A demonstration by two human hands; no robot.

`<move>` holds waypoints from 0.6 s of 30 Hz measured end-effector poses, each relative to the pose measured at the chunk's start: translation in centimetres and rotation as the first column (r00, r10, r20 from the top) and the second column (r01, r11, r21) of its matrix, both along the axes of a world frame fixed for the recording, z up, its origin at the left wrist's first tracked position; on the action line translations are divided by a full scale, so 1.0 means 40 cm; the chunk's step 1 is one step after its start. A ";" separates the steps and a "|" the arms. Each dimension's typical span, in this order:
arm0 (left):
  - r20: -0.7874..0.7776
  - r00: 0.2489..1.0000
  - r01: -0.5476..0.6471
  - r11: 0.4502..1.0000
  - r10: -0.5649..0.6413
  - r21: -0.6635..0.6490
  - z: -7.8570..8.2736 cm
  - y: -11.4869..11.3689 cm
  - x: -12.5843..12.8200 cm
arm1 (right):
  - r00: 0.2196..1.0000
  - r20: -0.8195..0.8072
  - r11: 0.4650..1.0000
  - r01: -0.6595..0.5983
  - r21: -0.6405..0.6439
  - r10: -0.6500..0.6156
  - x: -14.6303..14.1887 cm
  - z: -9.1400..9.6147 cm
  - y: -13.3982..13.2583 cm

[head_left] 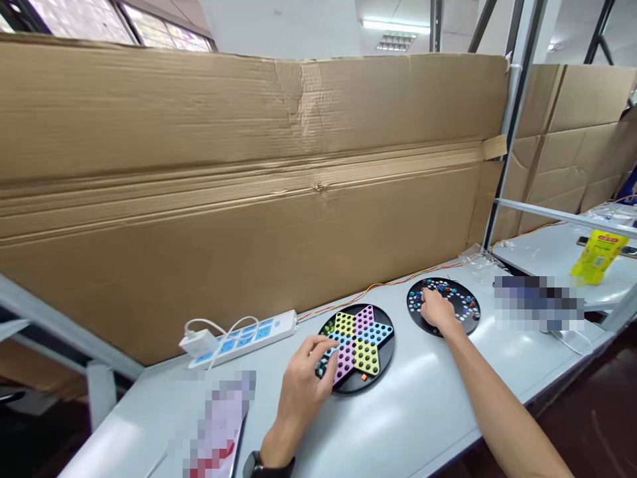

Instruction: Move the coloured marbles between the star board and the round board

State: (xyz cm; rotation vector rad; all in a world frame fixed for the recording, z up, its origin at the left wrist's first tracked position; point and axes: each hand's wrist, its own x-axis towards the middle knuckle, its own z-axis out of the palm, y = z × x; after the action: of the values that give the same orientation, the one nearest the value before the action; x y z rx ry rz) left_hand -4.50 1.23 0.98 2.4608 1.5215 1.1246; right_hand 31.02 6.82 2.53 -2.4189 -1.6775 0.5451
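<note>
A Chinese checkers board (367,358) lies flat on the table, a round black disc with a star in yellow, pink and blue full of holes. My left hand (304,375) is at its left edge, thumb and fingers apart over small dark green pieces; no held piece shows. To the right, a round black tray (462,325) carries several small blue, red and white pieces. My right hand (438,309) reaches into its left part with curled fingers pointing down; the fingertips' contents are hidden. A small orange piece (364,377) lies near the board's front rim.
Behind the boards stands a tall cardboard wall (249,252). A power strip (259,337) with a white charger lies at the back left. A blurred flat object (219,425) is at front left, another blurred thing (537,297) at right. Past the metal post is a yellow pouch (597,257).
</note>
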 end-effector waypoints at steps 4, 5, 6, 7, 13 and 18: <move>-0.111 0.970 -0.228 0.966 0.216 -0.118 0.014 0.013 -0.030 | 1.000 0.014 1.000 0.002 0.012 -0.002 -0.009 0.006 -0.004; -0.171 0.954 -0.272 0.949 0.245 -0.160 0.019 0.015 -0.039 | 1.000 0.020 1.000 0.003 0.020 -0.003 -0.010 0.007 -0.004; -0.236 0.937 -0.305 0.930 0.256 -0.203 0.026 0.016 -0.048 | 1.000 0.027 1.000 0.004 0.030 -0.005 -0.010 0.006 -0.004; -0.298 0.921 -0.327 0.913 0.251 -0.242 0.033 0.016 -0.056 | 0.999 0.034 0.999 0.005 0.042 -0.006 -0.011 0.005 -0.004; -0.438 0.881 -0.364 0.849 0.179 -0.385 0.055 0.014 -0.064 | 0.999 0.039 0.996 0.006 0.088 -0.009 -0.016 -0.005 -0.001; -0.451 0.878 -0.388 0.788 0.159 -0.479 0.061 0.011 -0.051 | 0.999 0.028 0.989 0.021 0.148 -0.025 -0.029 -0.007 -0.001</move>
State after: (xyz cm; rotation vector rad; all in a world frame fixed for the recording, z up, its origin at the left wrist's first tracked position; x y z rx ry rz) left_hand -6.54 1.67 3.41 2.1507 2.0113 0.1156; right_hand 29.88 6.79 2.24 -2.3490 -1.6364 0.3692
